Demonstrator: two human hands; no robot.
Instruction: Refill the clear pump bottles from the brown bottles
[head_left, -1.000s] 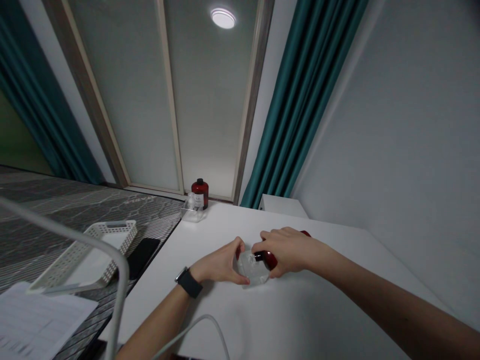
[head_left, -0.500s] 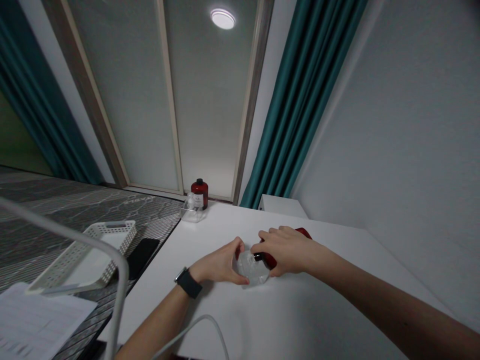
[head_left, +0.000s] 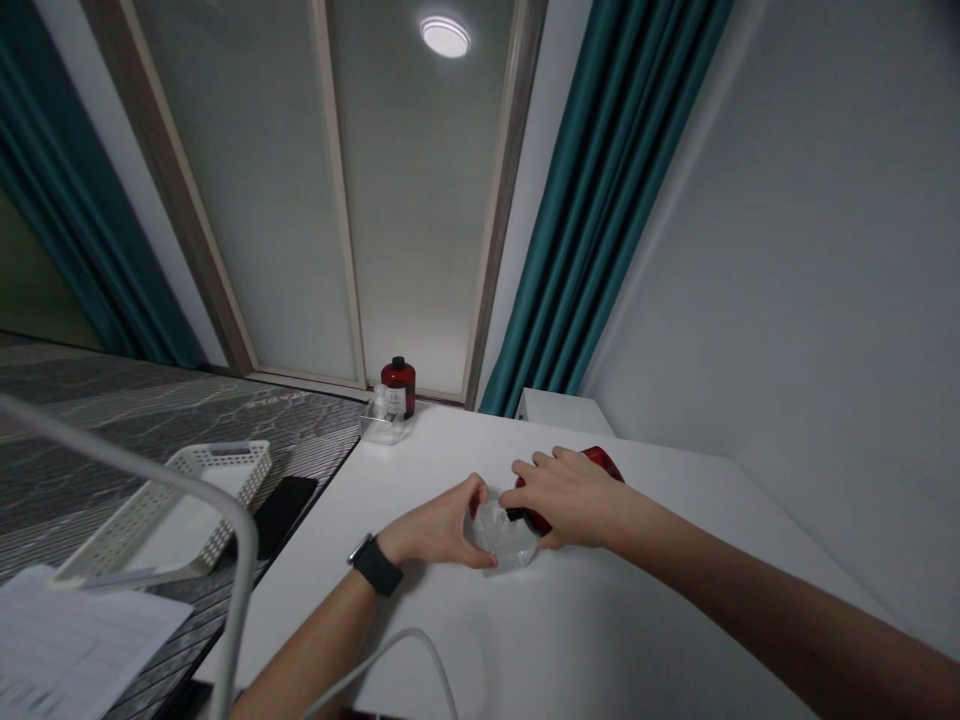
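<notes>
Fingers and thumb of my left hand (head_left: 448, 522) curve around the left side of a clear container (head_left: 504, 540) on the white table. From above, my right hand (head_left: 566, 498) wraps around a dark red bottle (head_left: 604, 462). It lies tilted, its black neck pointing left over the container's right side. Much of the bottle is hidden by my fingers. Whether liquid is coming out, I cannot tell. A black-banded watch (head_left: 375, 566) is on my left wrist.
Another red bottle (head_left: 398, 378) with a black cap stands at the table's far left corner, behind a clear box (head_left: 382, 430). Left of the table are a white perforated basket (head_left: 161, 485), a black flat object (head_left: 283, 515) and papers (head_left: 82, 640). A white cable (head_left: 244, 560) crosses the foreground.
My right hand and the bottle have shifted slightly; the bottle's base shows a little higher. My left hand and the container stay in place.
</notes>
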